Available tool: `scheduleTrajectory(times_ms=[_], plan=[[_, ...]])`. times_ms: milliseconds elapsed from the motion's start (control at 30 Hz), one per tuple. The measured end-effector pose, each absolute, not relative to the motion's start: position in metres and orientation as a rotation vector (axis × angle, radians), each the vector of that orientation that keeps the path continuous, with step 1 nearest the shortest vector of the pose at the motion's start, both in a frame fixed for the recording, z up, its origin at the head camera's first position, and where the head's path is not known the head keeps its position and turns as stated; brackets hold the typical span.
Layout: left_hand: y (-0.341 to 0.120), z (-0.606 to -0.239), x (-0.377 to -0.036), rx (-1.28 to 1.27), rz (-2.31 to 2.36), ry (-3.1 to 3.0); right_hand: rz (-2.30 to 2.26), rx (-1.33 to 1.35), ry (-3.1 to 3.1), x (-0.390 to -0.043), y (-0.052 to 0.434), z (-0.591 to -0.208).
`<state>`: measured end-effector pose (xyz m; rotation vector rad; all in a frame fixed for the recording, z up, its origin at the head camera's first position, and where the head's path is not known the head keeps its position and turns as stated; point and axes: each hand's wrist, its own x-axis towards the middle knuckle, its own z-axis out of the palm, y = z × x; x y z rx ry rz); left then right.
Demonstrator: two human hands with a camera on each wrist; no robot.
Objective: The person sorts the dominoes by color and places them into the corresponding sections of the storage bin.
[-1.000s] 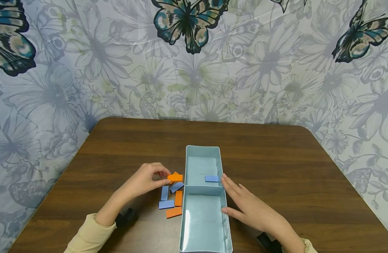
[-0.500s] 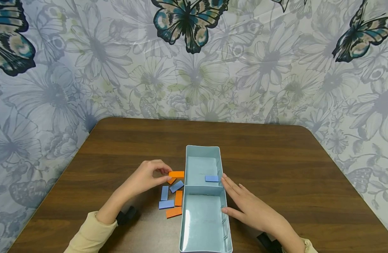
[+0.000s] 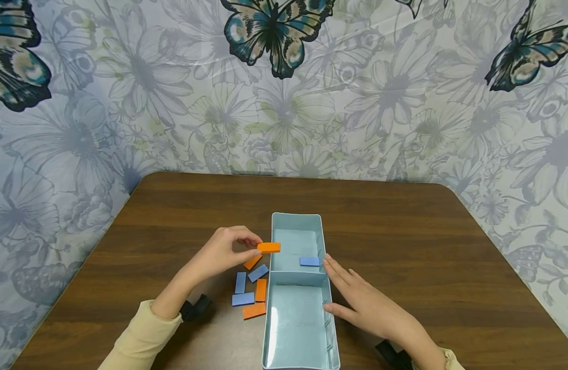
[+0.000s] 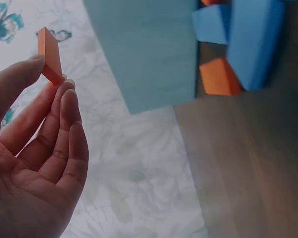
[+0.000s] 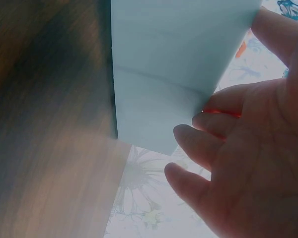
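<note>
My left hand pinches an orange rectangular block between thumb and fingertips, held over the left rim of a pale blue two-compartment box. The left wrist view shows the same orange block at the tips of the thumb and index finger. A blue block lies in the far compartment, close to the divider. My right hand rests with extended fingers along the box's right side; in the right wrist view its fingertips are right at the wall of the box.
Left of the box, several loose blocks lie on the brown wooden table, among them an orange block and a blue block. Butterfly-and-flower patterned fabric covers the background behind the table.
My left hand has lifted the orange block off the loose pieces and carried it right and away from me, to the box's left rim. The right hand has stayed in place.
</note>
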<state>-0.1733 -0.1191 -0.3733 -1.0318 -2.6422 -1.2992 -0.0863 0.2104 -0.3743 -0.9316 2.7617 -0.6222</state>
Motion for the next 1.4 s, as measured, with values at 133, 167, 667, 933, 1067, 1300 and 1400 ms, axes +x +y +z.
scheduleTrajectory(times_ms=[133, 167, 667, 933, 1067, 1300, 1400], plan=[[-0.109, -0.368, -0.177, -1.044, -1.335, -2.600, -0.628, -0.925, 2.762, -0.087, 0.211, -0.374], [-0.107, -0.367, -0.178, -1.048, -1.340, -2.592, -0.629, -0.926, 2.762, -0.087, 0.211, -0.374], [-0.069, -0.364, -0.183, -1.132, -1.318, -2.587, -0.658, -0.942, 2.755, -0.080, 0.210, -0.379], [-0.056, -0.365, -0.192, -1.147, -1.256, -2.596, -0.656, -0.955, 2.771, -0.082, 0.211, -0.378], [-0.051, -0.367, -0.196, -1.161, -1.213, -2.615, -0.660, -0.952, 2.762, -0.083, 0.211, -0.377], [-0.044, -0.368, -0.200, -1.173, -1.082, -2.641, -0.655, -0.951, 2.763, -0.083, 0.211, -0.376], [-0.042, -0.369, -0.200, -1.160, -0.992, -2.661, -0.650, -0.950, 2.769, -0.083, 0.211, -0.376]])
